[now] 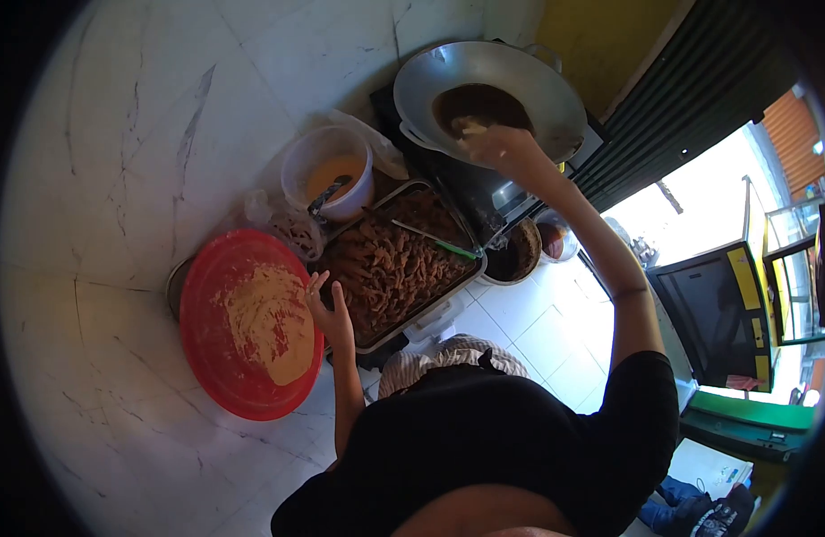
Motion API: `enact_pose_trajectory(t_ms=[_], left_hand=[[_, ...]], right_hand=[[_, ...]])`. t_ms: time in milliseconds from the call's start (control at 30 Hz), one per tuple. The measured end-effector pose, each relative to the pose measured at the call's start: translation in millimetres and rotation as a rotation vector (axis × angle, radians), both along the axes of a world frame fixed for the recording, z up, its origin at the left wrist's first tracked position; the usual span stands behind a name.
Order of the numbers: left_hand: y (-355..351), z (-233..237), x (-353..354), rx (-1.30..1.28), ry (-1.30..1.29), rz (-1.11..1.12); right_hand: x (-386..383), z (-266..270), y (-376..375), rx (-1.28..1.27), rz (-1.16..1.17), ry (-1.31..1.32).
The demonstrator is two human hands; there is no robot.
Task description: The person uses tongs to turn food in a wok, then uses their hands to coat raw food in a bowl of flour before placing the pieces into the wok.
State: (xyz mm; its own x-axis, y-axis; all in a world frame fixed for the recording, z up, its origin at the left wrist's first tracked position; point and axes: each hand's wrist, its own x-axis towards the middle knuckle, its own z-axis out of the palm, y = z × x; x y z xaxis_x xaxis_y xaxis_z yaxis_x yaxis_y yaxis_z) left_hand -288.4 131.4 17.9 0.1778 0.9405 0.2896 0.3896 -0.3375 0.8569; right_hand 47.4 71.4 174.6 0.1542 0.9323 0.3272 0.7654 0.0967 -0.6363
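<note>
My right hand (497,146) reaches over the near rim of a large metal wok (547,89) that holds dark oil (484,103). Its fingers are drawn together and point down toward the oil. Something pale shows at the fingertips; whether it is a piece of food or a floury coating I cannot make out. My left hand (332,313) is open with fingers spread, at the right edge of a red basin (202,358). Pale flour (269,327) lies heaped and smeared inside the basin. Nothing shows in the left hand.
A tray of brown strips (385,268) with green-handled tongs (455,248) sits below the wok. Nearby are a white tub of orange-brown liquid (332,174), a plastic bag (296,233) and a dark-stained bucket (518,255). The wok rests on a black stove (457,183).
</note>
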Motion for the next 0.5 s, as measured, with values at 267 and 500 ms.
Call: enact_pose_trajectory(t_ms=[267,500], left_hand=[[-6,-12,-99,0.067,-0.006,0.248],[-19,-33,-214,-0.051,0.078,0.53]], right_hand=[[-189,-101,22,-0.241,0.246,0.421],[-356,-165,57,-0.449,0.57,0.81]])
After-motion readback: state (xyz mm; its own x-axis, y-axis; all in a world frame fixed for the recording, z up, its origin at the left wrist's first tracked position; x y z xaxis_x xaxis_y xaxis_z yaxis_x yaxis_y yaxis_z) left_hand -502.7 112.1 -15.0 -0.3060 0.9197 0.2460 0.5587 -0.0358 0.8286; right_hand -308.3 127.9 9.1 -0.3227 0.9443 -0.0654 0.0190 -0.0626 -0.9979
